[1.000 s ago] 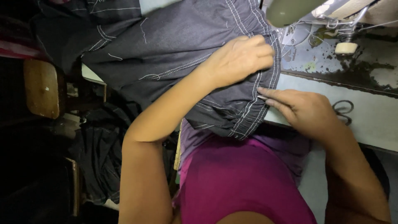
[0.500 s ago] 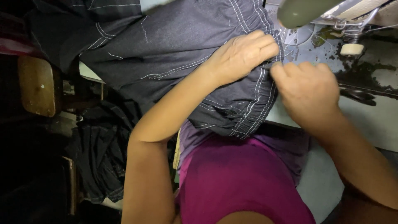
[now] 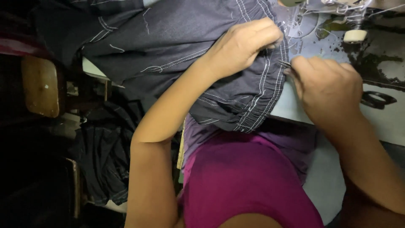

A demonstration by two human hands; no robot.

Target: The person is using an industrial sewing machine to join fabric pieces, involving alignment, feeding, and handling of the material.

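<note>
With the left hand [image 3: 242,46] clamped on the dark gathered waistband [image 3: 257,97] at centre and the right hand [image 3: 327,86] pinching small snips [image 3: 286,64] at its three-o'clock edge, a slip could nick the white stitching — the blades sit close.

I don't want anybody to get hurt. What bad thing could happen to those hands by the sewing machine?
1. The right hand pinches a thin dark metal tool, too small to identify, at the stitched waistband; it might poke the left hand right beside it.
2. Both hands work close under the sewing machine, so fingers or the dark grey garment could perhaps catch there.
</note>
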